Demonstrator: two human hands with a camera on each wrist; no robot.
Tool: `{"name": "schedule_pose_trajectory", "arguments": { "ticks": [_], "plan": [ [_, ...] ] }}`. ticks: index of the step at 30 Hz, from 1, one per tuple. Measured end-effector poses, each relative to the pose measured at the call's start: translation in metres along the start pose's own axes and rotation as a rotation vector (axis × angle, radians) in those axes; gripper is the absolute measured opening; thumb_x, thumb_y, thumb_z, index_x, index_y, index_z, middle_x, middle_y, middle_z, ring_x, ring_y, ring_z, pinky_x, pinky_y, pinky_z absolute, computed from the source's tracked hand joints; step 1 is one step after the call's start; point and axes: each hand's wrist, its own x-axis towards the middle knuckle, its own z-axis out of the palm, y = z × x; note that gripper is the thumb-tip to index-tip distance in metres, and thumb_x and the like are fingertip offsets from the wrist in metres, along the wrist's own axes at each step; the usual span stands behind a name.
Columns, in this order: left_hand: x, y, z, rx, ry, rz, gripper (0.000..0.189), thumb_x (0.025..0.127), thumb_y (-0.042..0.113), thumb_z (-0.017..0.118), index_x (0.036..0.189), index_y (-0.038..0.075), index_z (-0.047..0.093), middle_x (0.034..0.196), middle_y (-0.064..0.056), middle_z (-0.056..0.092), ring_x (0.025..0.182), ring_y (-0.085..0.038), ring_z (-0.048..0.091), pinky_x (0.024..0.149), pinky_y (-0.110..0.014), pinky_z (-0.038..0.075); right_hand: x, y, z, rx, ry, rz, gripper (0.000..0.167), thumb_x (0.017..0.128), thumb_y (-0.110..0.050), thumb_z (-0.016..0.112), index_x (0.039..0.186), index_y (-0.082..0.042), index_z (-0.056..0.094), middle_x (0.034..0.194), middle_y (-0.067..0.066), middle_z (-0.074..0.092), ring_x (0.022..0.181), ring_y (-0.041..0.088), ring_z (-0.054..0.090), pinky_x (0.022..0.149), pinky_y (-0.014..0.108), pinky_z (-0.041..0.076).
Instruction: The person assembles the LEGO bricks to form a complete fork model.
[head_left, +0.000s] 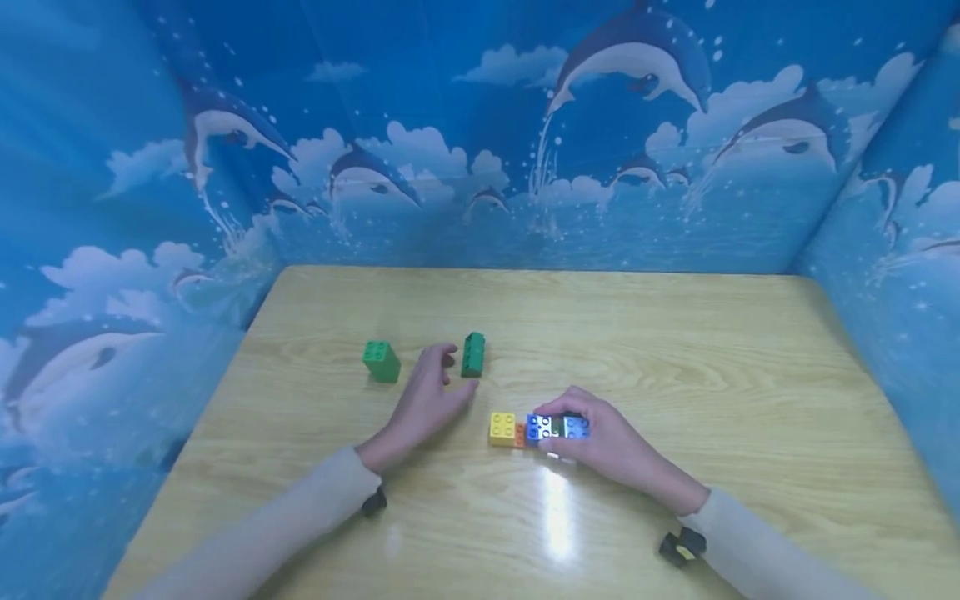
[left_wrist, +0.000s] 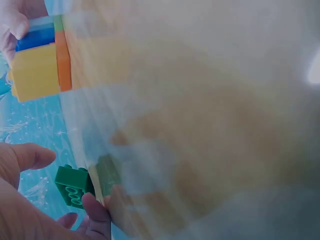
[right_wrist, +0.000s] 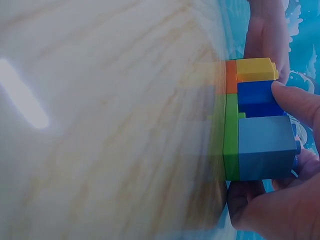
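**Right hand on the stacked bricks, left hand beside a green brick**

Head view: on the wooden counter (head_left: pixel 675 358), the right hand (head_left: pixel 611 446) grips a short row of joined bricks (head_left: pixel 538 428), with a yellow brick at its left end, an orange layer beneath and blue bricks under the fingers. The left hand (head_left: pixel 427 400) lies flat with fingers relaxed, just beside the dark green brick (head_left: pixel 473 354), which stands to its right. A lighter green brick (head_left: pixel 381 361) sits apart on the hand's other side. Dolphin-printed walls (head_left: pixel 480 142) enclose the counter.

Left wrist view: the left hand (left_wrist: pixel 30 200) holds nothing; one fingertip seems to meet the dark green brick (left_wrist: pixel 73 185), thumb apart from it. The joined bricks (left_wrist: pixel 40 65) show at the top left.

Right wrist view: the right hand (right_wrist: pixel 280 200) pinches the joined bricks (right_wrist: pixel 255 120), thumb on the dark blue brick, fingers under the light blue one; green and orange layers rest against the counter (right_wrist: pixel 110 120).
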Motion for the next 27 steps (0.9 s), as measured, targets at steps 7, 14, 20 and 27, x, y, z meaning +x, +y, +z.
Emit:
{"name": "schedule_pose_trajectory", "arguments": {
  "ticks": [7, 14, 20, 27],
  "plan": [
    [0.019, 0.001, 0.007, 0.062, 0.012, -0.002, 0.073, 0.094, 0.031, 0.088, 0.150, 0.002, 0.052, 0.128, -0.014, 0.062, 0.115, -0.031, 0.061, 0.095, -0.047, 0.056, 0.000, -0.002, 0.000, 0.011, -0.010, 0.003, 0.039, 0.090, -0.022, 0.092, 0.126, -0.021, 0.078, 0.118, -0.004, 0.069, 0.116, 0.022, 0.063, 0.103, 0.048, 0.050],
    [0.028, 0.006, 0.012, 0.087, 0.044, -0.032, 0.065, 0.092, 0.029, 0.089, 0.143, 0.002, 0.059, 0.121, -0.014, 0.066, 0.117, -0.034, 0.058, 0.101, -0.053, 0.048, -0.001, 0.000, -0.001, -0.003, -0.004, -0.003, 0.038, 0.090, -0.023, 0.092, 0.126, -0.021, 0.078, 0.118, -0.005, 0.069, 0.117, 0.022, 0.063, 0.104, 0.049, 0.050],
    [0.031, 0.006, 0.012, 0.070, 0.048, -0.034, 0.054, 0.090, 0.017, 0.084, 0.138, 0.002, 0.063, 0.117, -0.011, 0.066, 0.116, -0.033, 0.055, 0.103, -0.052, 0.045, -0.001, -0.001, 0.000, -0.009, -0.005, 0.004, 0.038, 0.090, -0.022, 0.092, 0.126, -0.022, 0.079, 0.118, -0.005, 0.069, 0.117, 0.023, 0.063, 0.104, 0.048, 0.051],
    [0.030, 0.005, 0.007, 0.007, 0.026, -0.005, 0.037, 0.099, 0.014, 0.075, 0.133, 0.001, 0.069, 0.112, -0.010, 0.065, 0.103, -0.027, 0.059, 0.090, -0.044, 0.054, 0.000, -0.001, 0.000, 0.001, -0.002, -0.002, 0.039, 0.089, -0.022, 0.092, 0.125, -0.020, 0.079, 0.118, -0.003, 0.070, 0.116, 0.024, 0.063, 0.103, 0.048, 0.052]
  ]
}}
